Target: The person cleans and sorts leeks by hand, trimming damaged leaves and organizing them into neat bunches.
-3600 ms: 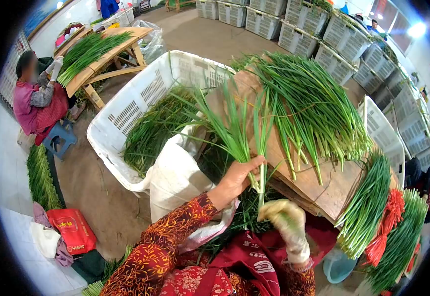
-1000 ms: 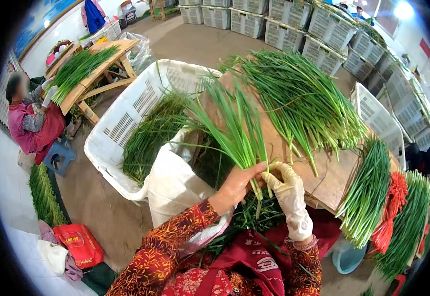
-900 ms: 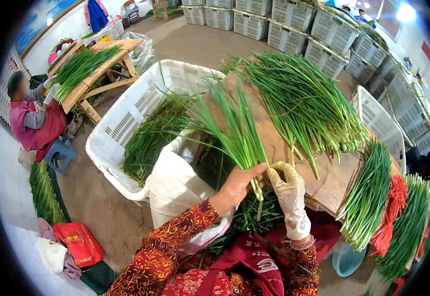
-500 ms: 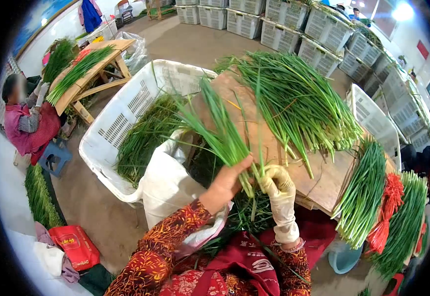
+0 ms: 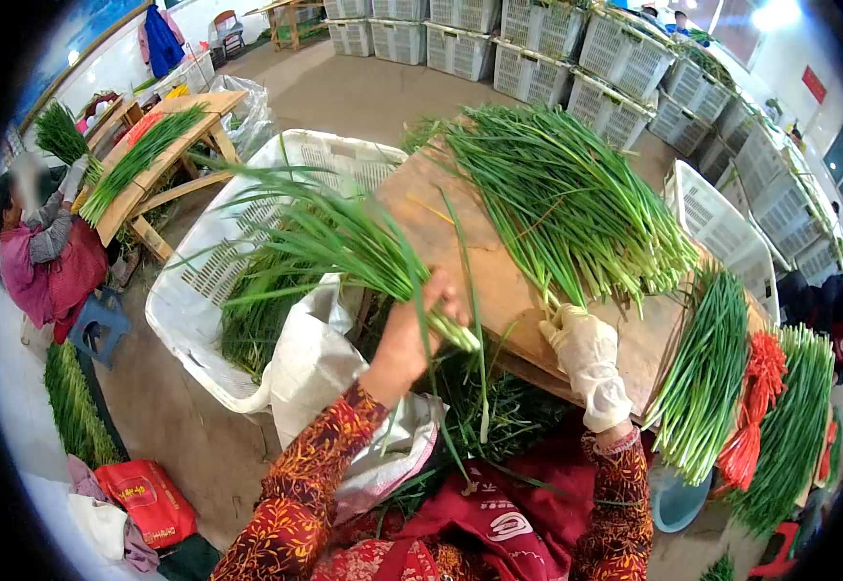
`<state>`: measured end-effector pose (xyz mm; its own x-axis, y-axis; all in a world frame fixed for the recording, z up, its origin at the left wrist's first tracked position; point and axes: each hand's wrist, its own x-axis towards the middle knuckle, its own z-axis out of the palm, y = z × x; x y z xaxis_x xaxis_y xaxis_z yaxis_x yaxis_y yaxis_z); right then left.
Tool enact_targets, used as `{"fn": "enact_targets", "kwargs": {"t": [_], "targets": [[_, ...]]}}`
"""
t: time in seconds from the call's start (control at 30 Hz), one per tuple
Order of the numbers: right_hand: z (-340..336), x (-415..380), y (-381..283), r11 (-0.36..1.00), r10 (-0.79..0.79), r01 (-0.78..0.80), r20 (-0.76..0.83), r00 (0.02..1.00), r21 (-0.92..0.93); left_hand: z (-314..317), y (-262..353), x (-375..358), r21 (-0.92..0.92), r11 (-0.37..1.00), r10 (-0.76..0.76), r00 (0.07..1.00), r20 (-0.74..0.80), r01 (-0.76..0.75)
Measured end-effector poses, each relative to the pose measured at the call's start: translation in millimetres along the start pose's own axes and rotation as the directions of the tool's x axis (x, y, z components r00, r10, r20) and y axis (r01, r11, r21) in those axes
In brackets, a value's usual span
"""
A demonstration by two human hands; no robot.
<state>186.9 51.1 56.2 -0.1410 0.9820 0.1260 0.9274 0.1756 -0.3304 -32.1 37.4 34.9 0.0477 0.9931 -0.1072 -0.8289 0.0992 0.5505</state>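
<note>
My left hand (image 5: 410,334), bare, is closed round a bunch of long green stalks (image 5: 354,237), pale ends toward the lower right, leaves fanning out over the white basket (image 5: 199,266). My right hand (image 5: 581,349), in a pale glove, pinches stalk ends at the lower edge of a large green pile (image 5: 576,198) on the wooden board (image 5: 417,208). Loose stalks hang between my hands. A white sack (image 5: 310,363) is below my left forearm.
To the right lie green bundles (image 5: 707,378) and red ties (image 5: 755,407); a blue basin (image 5: 678,502) sits below. Stacked white crates (image 5: 528,73) line the back. At the left a person (image 5: 44,261) handles greens beside a wooden bench (image 5: 155,160).
My left hand has moved left with the bunch, which is now tilted and fanned out. My right hand has moved away from it, right and up to the pile's edge.
</note>
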Motion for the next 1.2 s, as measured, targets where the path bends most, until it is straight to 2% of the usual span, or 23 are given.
{"fn": "enact_targets", "kwargs": {"t": [0.1, 0.13, 0.17, 0.23, 0.33, 0.43, 0.5, 0.57, 0.6, 0.63, 0.7, 0.73, 0.8, 0.83, 0.9, 0.93, 0.97, 1.03, 1.07, 1.1, 1.13, 1.17, 1.2], "targets": [[-2, -9, -11, 0.998, -0.03, 0.031, -0.018, 0.999, 0.05, -1, -17, -9, -0.036, 0.993, -0.117, 0.993, -0.029, 0.116], [0, -16, -13, 0.955, 0.039, -0.037, -0.002, 0.999, 0.296, 0, -21, -11, -0.054, 0.985, -0.167, 0.983, -0.072, 0.163], [0, -23, -15, 0.846, 0.107, -0.107, 0.03, 0.994, 0.523, -4, -30, -11, -0.029, 0.984, -0.18, 0.981, -0.073, 0.178], [-9, -36, -27, 0.851, 0.108, -0.128, 0.068, 0.992, 0.51, -2, -38, -14, 0.017, 0.985, -0.171, 0.985, -0.033, 0.172], [-5, -53, -40, 0.852, -0.003, -0.038, 0.078, 0.997, 0.522, 7, -43, -16, 0.141, 0.96, -0.236, 0.97, -0.066, 0.243], [-10, -63, -53, 0.912, -0.092, 0.029, 0.135, 0.987, 0.41, 12, -48, -19, 0.224, 0.936, -0.251, 0.961, -0.116, 0.272], [-12, -63, -49, 0.915, -0.131, 0.056, 0.162, 0.978, 0.4, 13, -48, -22, 0.269, 0.932, -0.235, 0.97, -0.057, 0.242], [-19, -57, -50, 0.775, 0.02, -0.162, 0.233, 0.972, 0.611, 12, -44, -27, 0.268, 0.923, -0.274, 0.961, -0.042, 0.275], [-5, -50, -42, 0.764, 0.056, -0.105, 0.098, 0.994, 0.637, 12, -44, -30, 0.271, 0.922, -0.278, 0.96, -0.03, 0.275], [-3, -42, -44, 0.734, 0.084, -0.098, 0.054, 0.995, 0.672, 13, -45, -32, 0.276, 0.921, -0.282, 0.959, -0.018, 0.276], [15, -28, -42, 0.423, 0.086, -0.201, 0.182, 0.98, 0.884, 12, -48, -35, 0.276, 0.919, -0.289, 0.957, -0.014, 0.282], [17, -26, -41, 0.422, 0.086, -0.194, 0.174, 0.981, 0.885, 11, -49, -37, 0.276, 0.92, -0.281, 0.959, -0.03, 0.278], [17, -26, -42, 0.226, 0.108, -0.212, 0.192, 0.976, 0.951, 9, -41, -39, 0.276, 0.915, -0.294, 0.955, -0.045, 0.295], [15, -29, -44, 0.228, 0.106, -0.214, 0.194, 0.975, 0.95, 5, -39, -39, 0.273, 0.916, -0.293, 0.955, -0.047, 0.295], [5, -42, -53, 0.094, 0.042, -0.229, 0.226, 0.973, 0.969, -7, -39, -33, 0.124, 0.868, -0.485, 0.875, -0.004, 0.482], [3, -50, -55, 0.146, 0.034, -0.235, 0.232, 0.972, 0.961, -15, -44, -25, 0.11, 0.852, -0.519, 0.854, 0.034, 0.513], [3, -58, -53, 0.151, -0.043, -0.235, 0.243, 0.969, 0.96, -22, -46, -23, 0.108, 0.852, -0.518, 0.855, 0.035, 0.512], [4, -81, -47, 0.359, -0.175, -0.153, 0.227, 0.958, 0.921, -24, -42, -19, 0.196, 0.898, -0.405, 0.914, 0.012, 0.395], [2, -91, -42, 0.443, -0.313, -0.142, 0.301, 0.901, 0.885, -29, -33, -16, 0.242, 0.913, -0.349, 0.936, 0.049, 0.328], [-1, -99, -38, 0.521, -0.433, -0.117, 0.381, 0.817, 0.845, -17, -18, -13, 0.302, 0.908, -0.277, 0.957, -0.086, 0.29], [-3, -101, -36, 0.607, -0.492, -0.341, 0.677, 0.547, 0.717, -16, -6, -5, 0.224, 0.962, -0.151, 0.988, -0.03, 0.154], [-8, -102, -40, 0.803, -0.376, -0.337, 0.856, 0.355, 0.492, -15, 12, -1, 0.251, 0.965, -0.072, 0.997, -0.041, 0.08], [-10, -102, -38, 0.91, -0.349, -0.041, 0.817, 0.46, 0.412, -12, 25, 6, 0.271, 0.962, 0.06, 0.993, -0.105, -0.029]]}}
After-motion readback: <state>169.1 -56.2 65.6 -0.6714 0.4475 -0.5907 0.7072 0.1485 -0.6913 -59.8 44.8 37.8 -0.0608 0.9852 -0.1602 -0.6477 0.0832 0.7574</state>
